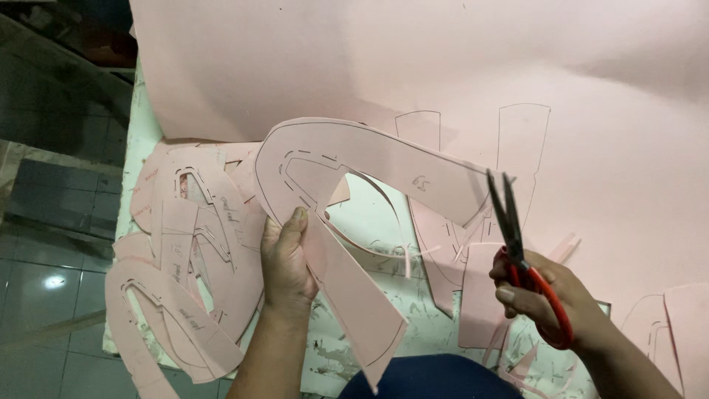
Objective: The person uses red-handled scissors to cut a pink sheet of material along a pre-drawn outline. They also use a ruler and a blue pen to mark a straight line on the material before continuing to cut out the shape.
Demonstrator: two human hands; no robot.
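My left hand (285, 260) grips a curved pink card pattern piece (369, 157) by its lower left arm, holding it up over the table. The piece is a large horseshoe shape with pen lines and dashed marks. My right hand (543, 292) holds red-handled scissors (517, 244) with the dark blades slightly apart, pointing up. The blade tips sit at the right end of the held piece.
A big pink card sheet (458, 66) with traced outlines covers the back and right. A pile of cut pink pattern pieces (188, 251) lies at the left. Thin offcuts (517, 355) litter the scratched white table (369, 214). Tiled floor (52, 244) lies beyond its left edge.
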